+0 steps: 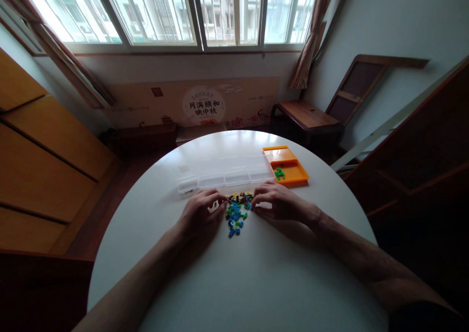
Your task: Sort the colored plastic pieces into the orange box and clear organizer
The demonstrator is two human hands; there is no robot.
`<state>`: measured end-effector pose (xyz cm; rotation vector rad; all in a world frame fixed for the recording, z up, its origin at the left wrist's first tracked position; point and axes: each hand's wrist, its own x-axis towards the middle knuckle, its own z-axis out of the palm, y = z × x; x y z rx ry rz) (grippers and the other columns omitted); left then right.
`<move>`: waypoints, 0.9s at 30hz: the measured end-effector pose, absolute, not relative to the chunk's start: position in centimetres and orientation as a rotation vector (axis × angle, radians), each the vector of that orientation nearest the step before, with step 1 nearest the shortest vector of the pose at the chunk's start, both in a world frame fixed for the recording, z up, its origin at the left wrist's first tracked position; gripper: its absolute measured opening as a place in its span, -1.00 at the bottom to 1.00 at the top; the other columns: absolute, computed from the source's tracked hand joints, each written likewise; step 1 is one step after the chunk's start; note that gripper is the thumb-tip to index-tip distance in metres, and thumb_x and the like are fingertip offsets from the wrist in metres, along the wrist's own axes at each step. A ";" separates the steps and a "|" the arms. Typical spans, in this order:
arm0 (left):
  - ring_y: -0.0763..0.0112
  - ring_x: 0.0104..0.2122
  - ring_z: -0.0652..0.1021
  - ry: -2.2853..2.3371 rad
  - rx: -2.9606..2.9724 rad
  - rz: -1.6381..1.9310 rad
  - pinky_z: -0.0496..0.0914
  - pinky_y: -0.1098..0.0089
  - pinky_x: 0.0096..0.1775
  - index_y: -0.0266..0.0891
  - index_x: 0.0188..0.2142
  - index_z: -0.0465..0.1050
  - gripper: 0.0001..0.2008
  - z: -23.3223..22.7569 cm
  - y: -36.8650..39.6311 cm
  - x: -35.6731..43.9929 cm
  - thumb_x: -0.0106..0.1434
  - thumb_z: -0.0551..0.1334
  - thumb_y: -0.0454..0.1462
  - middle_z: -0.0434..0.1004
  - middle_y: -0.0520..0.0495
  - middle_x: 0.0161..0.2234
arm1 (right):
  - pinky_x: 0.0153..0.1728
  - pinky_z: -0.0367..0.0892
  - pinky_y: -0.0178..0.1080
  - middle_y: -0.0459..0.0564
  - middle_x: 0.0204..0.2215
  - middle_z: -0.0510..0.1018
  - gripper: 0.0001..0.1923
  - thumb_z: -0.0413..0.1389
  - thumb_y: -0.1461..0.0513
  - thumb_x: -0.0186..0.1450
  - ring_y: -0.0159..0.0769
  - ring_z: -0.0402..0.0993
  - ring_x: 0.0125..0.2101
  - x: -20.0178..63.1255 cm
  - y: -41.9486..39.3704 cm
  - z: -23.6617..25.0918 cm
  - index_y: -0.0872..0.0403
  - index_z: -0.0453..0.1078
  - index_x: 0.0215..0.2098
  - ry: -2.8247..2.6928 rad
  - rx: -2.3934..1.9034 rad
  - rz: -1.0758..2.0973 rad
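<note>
Both hands rest at the frame's centre — the left hand (pixel 200 213) and right hand (pixel 276 202), fingers curled, flank the pile of small bricks (pixel 237 210); whether either pinches one, I cannot tell. The sorting seems in progress — next needs a fine pinch toward the clear box (pixel 223 173) or orange tray (pixel 289 168).

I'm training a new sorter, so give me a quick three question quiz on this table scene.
1. True or false: the orange tray holds a few green pieces.
2. The clear compartment box lies: A) beyond the pile of small bricks, B) on the floor, C) under the left hand.
3. What lies between the left hand and right hand?

Key: 1 true. 2 A. 3 The pile of small bricks, on the round white table.
</note>
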<state>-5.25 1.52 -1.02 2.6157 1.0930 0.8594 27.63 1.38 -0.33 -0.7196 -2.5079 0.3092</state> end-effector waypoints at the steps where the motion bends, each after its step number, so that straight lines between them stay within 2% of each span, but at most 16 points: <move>1: 0.31 -0.22 0.62 1.090 2.618 0.863 0.42 0.30 -0.12 -0.10 -0.11 0.68 -0.87 -1.0 1.5 -5.3 0.52 0.30 -0.24 0.70 -0.03 -0.18 | 0.02 0.37 -0.15 -0.05 -0.15 0.68 -0.93 0.30 0.27 0.46 -0.23 0.60 -0.16 27.6 1.4 -0.5 -0.05 0.62 -0.12 -2.503 -0.728 0.302; 4: 0.31 -0.22 0.62 1.085 2.621 0.865 0.42 0.29 -0.11 -0.11 -0.10 0.68 -0.86 -1.0 1.5 -5.2 0.53 0.30 -0.23 0.70 -0.03 -0.18 | 0.00 0.35 -0.16 -0.04 -0.17 0.67 -0.95 0.27 0.25 0.50 -0.23 0.58 -0.19 27.3 1.6 -1.0 -0.03 0.60 -0.15 -2.496 -0.748 0.262; 10: 0.30 -0.23 0.61 1.084 2.616 0.863 0.43 0.29 -0.13 -0.11 -0.10 0.69 -0.85 -0.7 1.4 -5.1 0.53 0.30 -0.22 0.70 -0.04 -0.19 | -0.06 0.34 -0.18 0.02 -0.12 0.64 -0.87 0.12 0.24 0.61 -0.21 0.54 -0.17 26.7 1.6 -1.2 0.03 0.49 -0.10 -2.512 -0.740 0.235; 14: 0.33 -0.24 0.62 1.036 2.603 0.891 0.42 0.30 -0.12 -0.10 -0.12 0.68 -0.87 -0.5 1.3 -5.1 0.52 0.31 -0.24 0.70 -0.03 -0.20 | -0.09 0.34 -0.18 0.03 -0.15 0.64 -0.85 0.04 0.25 0.64 -0.19 0.50 -0.21 27.9 2.1 -0.5 0.02 0.42 -0.09 -2.377 -0.879 0.192; 18: 0.36 -0.27 0.62 0.946 2.602 0.900 0.42 0.32 -0.13 -0.12 -0.18 0.67 -0.92 -0.3 0.9 -5.1 0.48 0.36 -0.25 0.69 -0.02 -0.22 | -0.09 0.34 -0.16 0.04 -0.20 0.63 -0.86 0.05 0.27 0.61 -0.14 0.51 -0.23 30.4 3.4 -0.1 0.02 0.41 -0.14 -2.202 -1.110 0.029; 22: 0.37 -0.28 0.61 0.922 2.585 0.895 0.41 0.33 -0.14 -0.10 -0.18 0.68 -0.94 -0.6 0.8 -5.3 0.45 0.39 -0.24 0.68 -0.01 -0.23 | -0.04 0.34 -0.14 0.04 -0.15 0.67 -0.88 0.07 0.31 0.56 -0.12 0.56 -0.21 32.8 4.7 -0.6 0.02 0.44 -0.11 -2.099 -1.363 -0.113; 27: 0.38 -0.28 0.58 0.988 2.542 0.879 0.40 0.34 -0.16 -0.08 -0.17 0.69 -0.91 -0.6 0.8 -5.5 0.46 0.36 -0.27 0.66 0.01 -0.24 | -0.10 0.31 -0.16 0.04 -0.11 0.65 -0.93 0.18 0.30 0.48 -0.13 0.56 -0.23 33.4 5.1 -1.2 0.03 0.51 -0.12 -2.121 -1.572 -0.178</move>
